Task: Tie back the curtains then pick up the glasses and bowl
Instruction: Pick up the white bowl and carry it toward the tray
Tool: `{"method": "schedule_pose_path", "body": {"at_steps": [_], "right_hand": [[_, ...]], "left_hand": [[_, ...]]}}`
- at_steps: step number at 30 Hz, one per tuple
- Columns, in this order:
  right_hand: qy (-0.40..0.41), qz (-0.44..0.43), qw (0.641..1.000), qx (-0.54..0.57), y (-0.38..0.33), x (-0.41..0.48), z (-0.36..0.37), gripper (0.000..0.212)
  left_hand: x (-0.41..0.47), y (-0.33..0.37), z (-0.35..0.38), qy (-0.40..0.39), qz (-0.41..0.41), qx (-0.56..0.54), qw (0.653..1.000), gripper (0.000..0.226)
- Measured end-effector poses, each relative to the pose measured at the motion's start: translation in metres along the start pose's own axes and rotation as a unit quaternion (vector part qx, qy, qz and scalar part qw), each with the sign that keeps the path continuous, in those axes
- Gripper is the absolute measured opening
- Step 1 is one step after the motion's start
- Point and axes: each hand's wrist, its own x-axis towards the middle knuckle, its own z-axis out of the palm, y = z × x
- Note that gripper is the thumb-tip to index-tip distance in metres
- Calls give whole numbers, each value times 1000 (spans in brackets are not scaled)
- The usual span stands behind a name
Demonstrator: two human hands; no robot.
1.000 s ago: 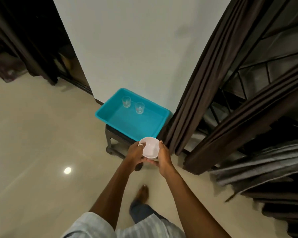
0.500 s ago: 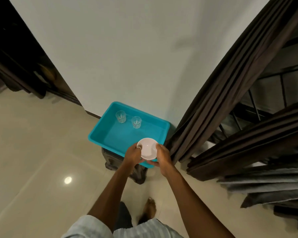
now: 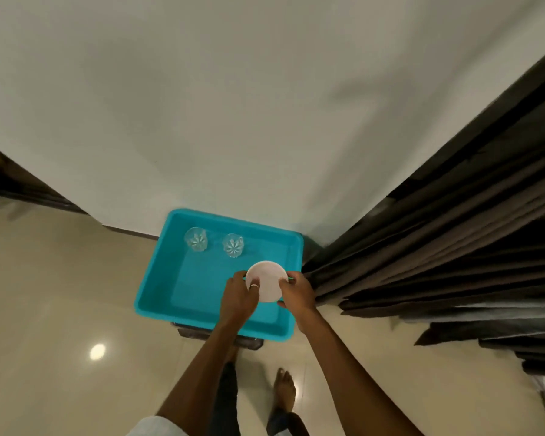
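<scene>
Head view: a white bowl (image 3: 266,280) is held over the R-front part of a teal tray (image 3: 199,287); contact w/ the tray floor can't be told. The bowl is grasped from both sides. The L hand (image 3: 238,297) grip is curled on its L edge, and the R hand (image 3: 298,294) grip is pinched on its R edge. An L glass (image 3: 196,239) & an R glass (image 3: 233,244) are stood upright at the tray's back, side by side, apart from the bowl. The tray is carried on a low dark bench (image 3: 249,341) against a white wall (image 3: 233,105). Dark curtains (image 3: 438,247) are hung just R of the tray.
</scene>
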Motion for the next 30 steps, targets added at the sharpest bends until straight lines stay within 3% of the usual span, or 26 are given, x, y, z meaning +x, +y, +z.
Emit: {"method": "schedule_pose_path", "body": {"at_steps": [3, 8, 10, 20, 30], "right_hand": [[23, 25, 999, 5, -6, 31, 17, 21], [41, 40, 998, -10, 5, 87, 39, 15], [43, 35, 998, -17, 10, 107, 46, 19], [39, 48, 997, -47, 43, 182, 66, 41], [11, 44, 998, -41, 56, 204, 73, 44]], "left_hand": [[31, -1, -1, -28, 5, -12, 1000, 54], [88, -8, 12, -70, 16, -9, 997, 37], [111, -13, 21, -82, 17, -12, 996, 30], [175, -35, 64, -160, -46, -28, 986, 38], [203, -36, 78, -192, -66, -41, 978, 47]]}}
